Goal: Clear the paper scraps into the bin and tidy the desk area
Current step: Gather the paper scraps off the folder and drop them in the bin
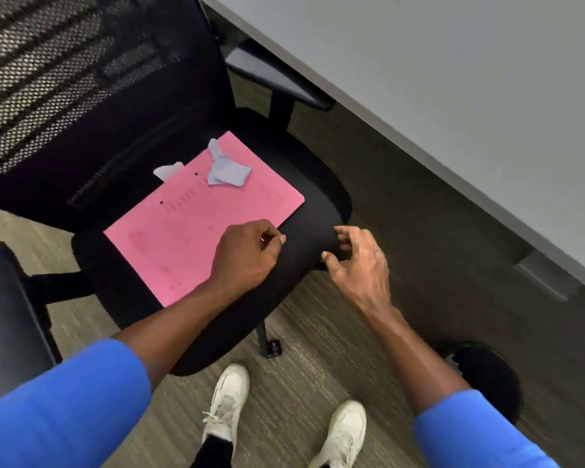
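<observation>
Leaning over the chair seat [313,211], the person had the left hand [247,255] curled at the 4 o'clock edge of the pink folder [190,224]; whether it pinched, I could not tell. The right hand [358,261] hovered loosely curled, holding nothing. Two paper scraps [227,168] lay at the folder's 12 o'clock end, so it probably served as a tray. No bin showed clearly.

A folder [196,224] lies on the chair seat [311,211]. One paper scrap [228,172] sits on the folder's far end; a second scrap [168,170] lies at its far left edge. The tabletop [453,79] stands right of the chair seat. Two shoes [228,400] stand on the floor [402,231] before the chair seat.
</observation>
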Tool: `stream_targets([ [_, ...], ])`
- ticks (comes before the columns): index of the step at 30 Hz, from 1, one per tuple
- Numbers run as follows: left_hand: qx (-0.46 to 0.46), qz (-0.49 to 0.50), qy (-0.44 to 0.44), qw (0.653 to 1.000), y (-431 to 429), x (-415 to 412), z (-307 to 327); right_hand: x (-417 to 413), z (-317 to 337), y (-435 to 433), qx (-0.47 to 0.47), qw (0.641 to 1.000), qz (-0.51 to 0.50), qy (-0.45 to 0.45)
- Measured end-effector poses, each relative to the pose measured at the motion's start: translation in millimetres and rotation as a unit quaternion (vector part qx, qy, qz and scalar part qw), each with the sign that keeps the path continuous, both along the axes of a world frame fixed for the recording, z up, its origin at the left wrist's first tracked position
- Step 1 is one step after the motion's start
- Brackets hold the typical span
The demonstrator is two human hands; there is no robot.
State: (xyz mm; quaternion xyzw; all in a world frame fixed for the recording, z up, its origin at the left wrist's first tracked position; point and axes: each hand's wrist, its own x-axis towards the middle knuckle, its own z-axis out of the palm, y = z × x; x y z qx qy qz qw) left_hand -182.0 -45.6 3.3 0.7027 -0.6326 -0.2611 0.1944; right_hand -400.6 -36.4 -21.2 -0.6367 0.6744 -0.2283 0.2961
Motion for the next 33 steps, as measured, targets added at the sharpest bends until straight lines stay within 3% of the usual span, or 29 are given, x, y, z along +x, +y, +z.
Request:
stream_targets([
  [3, -0.059, 0.058, -0.042, 0.996, -25.1, 46.9, 8.8, 32.8, 4.5, -24.6, -0.029, 0.999, 0.041, 0.019],
  [8, -0.082, 0.1, -0.128, 0.983, -65.4, 124.3, 10.3, 85.8, 9.9, -72.1, -0.014, 0.991, 0.12, 0.06],
  [16, -0.016, 0.012, -0.202, 0.979, -111.0, 188.9, -13.3, 162.4, 3.6, -135.4, -0.003, 0.977, 0.185, 0.105],
  [20, -0.005, -0.009, -0.223, 0.975, -118.6, 206.4, -28.3, 190.8, -2.3, -156.5, -0.017, 0.959, 0.226, 0.17],
  [27, -0.02, -0.002, -0.185, 0.983, -120.5, 229.5, -44.2, 218.0, -11.3, -183.6, -0.02, 0.919, 0.287, 0.269],
  [33, -0.045, -0.011, -0.175, 0.983, -118.4, 233.4, -38.9, 228.5, -12.8, -182.3, -0.052, 0.891, 0.343, 0.293],
])
